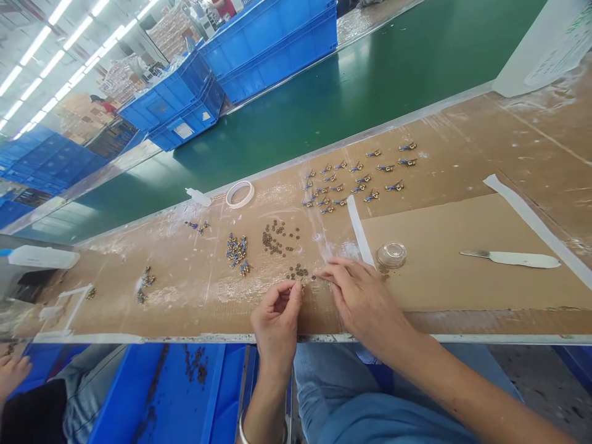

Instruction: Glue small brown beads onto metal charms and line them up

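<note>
My left hand (pixel 276 320) hovers at the near edge of the brown worktable (pixel 194 290), thumb and fingers pinched on something too small to name. My right hand (pixel 361 296) lies beside it, fingers stretched forward and touching the table by a small cluster of dark round parts (pixel 298 271). A larger scatter of the same dark parts (pixel 277 239) lies just beyond. A heap of small blue and gold parts (pixel 237 251) sits to the left. Further back, several blue and gold assembled pieces (pixel 342 184) are laid out in rows.
A clear round lid (pixel 391 254) and a white-handled knife (pixel 511 259) rest on a cardboard sheet (pixel 462 259). A tape ring (pixel 239 194) lies near the green conveyor belt (pixel 324 105). Blue crates (pixel 272 43) stand beyond it. Another person's hand (pixel 12 373) shows at the lower left.
</note>
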Motion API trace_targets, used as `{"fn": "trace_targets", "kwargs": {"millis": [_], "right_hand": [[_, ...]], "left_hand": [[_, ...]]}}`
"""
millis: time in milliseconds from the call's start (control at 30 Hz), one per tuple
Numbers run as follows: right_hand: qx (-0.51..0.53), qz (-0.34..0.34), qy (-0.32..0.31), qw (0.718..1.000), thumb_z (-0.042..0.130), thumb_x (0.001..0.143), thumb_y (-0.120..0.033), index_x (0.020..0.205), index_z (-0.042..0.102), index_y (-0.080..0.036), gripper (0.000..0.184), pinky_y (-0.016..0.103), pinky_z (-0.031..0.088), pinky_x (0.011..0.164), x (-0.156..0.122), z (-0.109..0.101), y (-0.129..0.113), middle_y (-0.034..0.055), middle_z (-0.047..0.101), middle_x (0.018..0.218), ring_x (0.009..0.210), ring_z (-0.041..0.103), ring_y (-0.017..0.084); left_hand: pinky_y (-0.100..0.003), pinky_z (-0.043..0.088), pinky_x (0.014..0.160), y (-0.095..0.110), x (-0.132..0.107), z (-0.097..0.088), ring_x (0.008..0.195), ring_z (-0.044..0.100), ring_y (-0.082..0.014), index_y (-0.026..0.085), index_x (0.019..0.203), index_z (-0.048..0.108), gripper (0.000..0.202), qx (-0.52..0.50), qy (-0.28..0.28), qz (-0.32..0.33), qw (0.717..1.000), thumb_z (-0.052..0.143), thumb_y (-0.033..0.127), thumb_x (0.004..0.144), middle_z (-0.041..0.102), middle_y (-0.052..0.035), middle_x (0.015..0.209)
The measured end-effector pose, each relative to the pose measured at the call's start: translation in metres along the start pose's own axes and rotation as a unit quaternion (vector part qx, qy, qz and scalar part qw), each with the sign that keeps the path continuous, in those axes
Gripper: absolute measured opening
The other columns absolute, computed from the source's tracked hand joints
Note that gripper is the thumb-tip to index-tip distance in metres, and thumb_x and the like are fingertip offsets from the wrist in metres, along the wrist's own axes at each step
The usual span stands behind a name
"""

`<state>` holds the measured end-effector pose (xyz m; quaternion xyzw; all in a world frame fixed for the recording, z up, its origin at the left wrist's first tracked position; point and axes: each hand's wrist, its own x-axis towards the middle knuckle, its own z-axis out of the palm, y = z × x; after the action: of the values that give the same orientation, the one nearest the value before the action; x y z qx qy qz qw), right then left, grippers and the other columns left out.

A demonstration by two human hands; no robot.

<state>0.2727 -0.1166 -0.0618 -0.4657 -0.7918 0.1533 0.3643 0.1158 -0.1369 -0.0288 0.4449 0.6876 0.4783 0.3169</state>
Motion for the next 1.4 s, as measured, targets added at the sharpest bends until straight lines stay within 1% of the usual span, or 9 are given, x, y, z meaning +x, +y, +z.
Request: {"fn": "trace_targets", "kwargs": {"millis": [167, 500, 667, 833, 933, 1033, 1167, 1267, 1400], "right_hand": [[0.004, 0.004, 0.016, 1.000, 0.042, 0.091, 0.000, 0.119, 0.055, -0.015, 0.034, 0.043, 0.043, 0.100, 0.002, 0.003, -0.003, 0.0088, 0.070, 0.112, 0.122, 0.055, 0.025], [0.053, -0.021, 0.013, 0.998, 0.040, 0.092, -0.001, 0.115, 0.056, -0.016, 0.031, 0.041, 0.043, 0.098, -0.003, -0.005, -0.009, 0.0069, 0.068, 0.113, 0.113, 0.059, 0.022], [0.040, 0.001, 0.035, 0.999, 0.041, 0.096, -0.006, 0.117, 0.055, -0.015, 0.028, 0.042, 0.042, 0.098, -0.002, -0.004, -0.007, 0.0080, 0.069, 0.112, 0.114, 0.059, 0.023], [0.047, 0.006, 0.025, 0.999, 0.040, 0.095, -0.005, 0.119, 0.054, -0.014, 0.030, 0.045, 0.042, 0.100, 0.002, 0.000, -0.007, 0.0098, 0.068, 0.113, 0.117, 0.057, 0.025], [0.072, 0.017, 0.055, 0.996, 0.039, 0.097, -0.008, 0.119, 0.054, -0.016, 0.028, 0.043, 0.042, 0.099, 0.003, -0.003, -0.009, 0.0089, 0.068, 0.113, 0.115, 0.059, 0.023], [0.108, 0.015, 0.091, 0.990, 0.041, 0.098, -0.008, 0.122, 0.053, -0.017, 0.029, 0.040, 0.042, 0.099, -0.005, -0.011, -0.010, 0.0078, 0.067, 0.114, 0.111, 0.059, 0.020], [0.147, 0.007, 0.099, 0.984, 0.044, 0.094, -0.002, 0.122, 0.053, -0.015, 0.032, 0.037, 0.042, 0.096, -0.024, -0.021, -0.010, 0.0070, 0.066, 0.108, 0.105, 0.058, 0.017], [0.151, -0.014, 0.113, 0.982, 0.044, 0.092, 0.000, 0.117, 0.055, -0.013, 0.030, 0.036, 0.042, 0.093, -0.035, -0.024, -0.010, 0.0071, 0.067, 0.101, 0.100, 0.058, 0.018], [0.133, -0.048, 0.116, 0.983, 0.042, 0.092, -0.003, 0.108, 0.056, -0.013, 0.024, 0.040, 0.040, 0.092, -0.036, -0.024, -0.009, 0.0059, 0.067, 0.092, 0.094, 0.059, 0.019]], "left_hand": [[-0.019, 0.053, 0.059, -0.001, 0.004, 0.000, 0.060, 0.064, -0.0111, 0.018, 0.078, 0.076, 0.018, 0.006, 0.009, 0.009, 1.000, 0.078, 0.036, 0.074, 0.072, 0.0000, 0.067], [-0.019, 0.054, 0.058, -0.003, 0.001, -0.001, 0.060, 0.064, -0.0111, 0.018, 0.079, 0.076, 0.019, 0.000, 0.014, -0.001, 1.000, 0.079, 0.036, 0.074, 0.072, 0.0002, 0.066], [-0.019, 0.053, 0.055, -0.001, 0.002, 0.002, 0.057, 0.063, -0.0108, 0.017, 0.079, 0.075, 0.020, 0.007, 0.009, -0.005, 1.000, 0.078, 0.037, 0.073, 0.071, 0.0000, 0.065], [-0.019, 0.052, 0.056, 0.001, 0.005, 0.006, 0.057, 0.061, -0.0104, 0.017, 0.077, 0.074, 0.018, 0.026, 0.002, 0.002, 1.000, 0.076, 0.036, 0.075, 0.070, 0.0004, 0.064], [-0.019, 0.052, 0.057, 0.002, 0.008, 0.007, 0.058, 0.062, -0.0108, 0.018, 0.077, 0.074, 0.017, 0.040, -0.009, 0.009, 0.999, 0.075, 0.035, 0.075, 0.071, 0.0002, 0.065], [-0.020, 0.052, 0.056, 0.003, 0.011, 0.008, 0.058, 0.062, -0.0114, 0.018, 0.076, 0.074, 0.018, 0.061, -0.024, 0.013, 0.998, 0.074, 0.036, 0.075, 0.070, 0.0004, 0.065], [-0.021, 0.052, 0.054, 0.005, 0.015, 0.009, 0.055, 0.061, -0.0117, 0.018, 0.076, 0.074, 0.019, 0.105, -0.041, 0.015, 0.994, 0.074, 0.038, 0.075, 0.069, 0.0004, 0.063], [-0.021, 0.051, 0.053, 0.009, 0.018, 0.011, 0.054, 0.060, -0.0117, 0.018, 0.074, 0.074, 0.021, 0.130, -0.038, 0.022, 0.990, 0.074, 0.039, 0.074, 0.069, 0.0001, 0.061], [-0.021, 0.050, 0.051, 0.016, 0.019, 0.016, 0.051, 0.059, -0.0117, 0.017, 0.070, 0.073, 0.023, 0.155, -0.028, 0.029, 0.987, 0.074, 0.040, 0.072, 0.067, 0.0002, 0.057]]}}
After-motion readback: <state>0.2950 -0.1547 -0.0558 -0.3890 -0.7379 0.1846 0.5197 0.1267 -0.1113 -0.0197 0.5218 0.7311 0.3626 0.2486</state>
